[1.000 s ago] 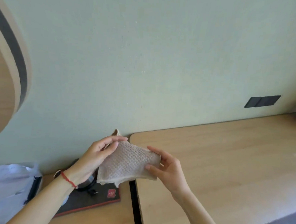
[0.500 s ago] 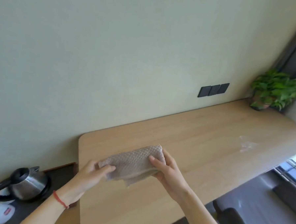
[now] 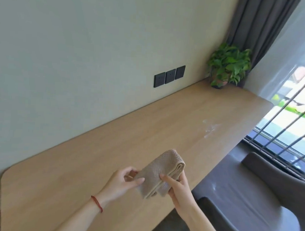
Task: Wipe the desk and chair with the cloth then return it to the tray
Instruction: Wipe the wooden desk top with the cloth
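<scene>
Now folded into a thicker pad, beige waffle-weave cloth [image 3: 160,174] pinched at both ends by left hand [image 3: 122,181] and right hand [image 3: 177,188], above light wooden desk [image 3: 111,148], spill [image 3: 210,128] at two o'clock awaiting wiping.

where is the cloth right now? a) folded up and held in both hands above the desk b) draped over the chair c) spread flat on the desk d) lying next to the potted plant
a: the folded beige cloth is pinched between the left hand and the right hand, raised over the wooden desk, well short of the chair and the potted plant.
</scene>
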